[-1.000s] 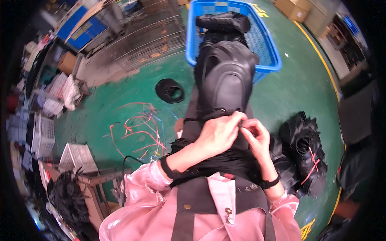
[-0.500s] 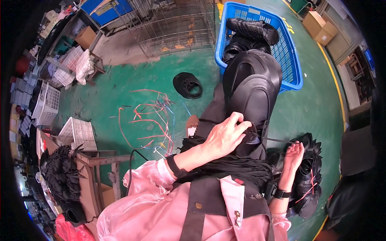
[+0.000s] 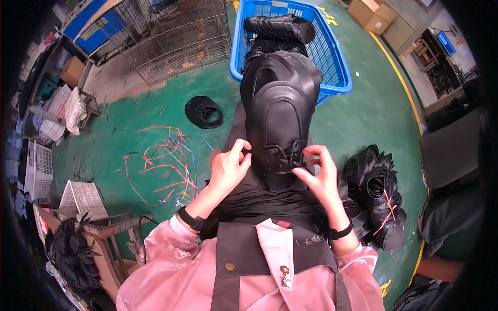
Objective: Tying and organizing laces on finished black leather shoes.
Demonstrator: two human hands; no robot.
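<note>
A long stack of nested black shoe uppers (image 3: pixel 282 103) runs from my lap to the blue basket. At its near end lies one shoe upper (image 3: pixel 277 168) with two eyelet flaps, between my hands. On the left, my left hand (image 3: pixel 231 168) pinches a thin black lace beside one flap, thumb and forefinger together. Opposite it, my right hand (image 3: pixel 321 173) is closed in a pinch on a dark lace end by the other flap. The fingers partly hide both lace ends. Black strips (image 3: pixel 259 205) lie across my lap beneath the stack.
The blue basket (image 3: pixel 332 62) holds more black uppers. A single upper (image 3: pixel 203 112) and loose red and blue cords (image 3: pixel 166 160) lie on the green floor at left. Tied black uppers (image 3: pixel 376 192) sit at right. A wire cage (image 3: pixel 176 44) stands beyond; a metal-legged bench (image 3: pixel 106 228) is near left.
My right hand has come in from the far right, where it held a dark strip pulled out, to the upper's right flap. My left hand has shifted to its left side. The view has turned right.
</note>
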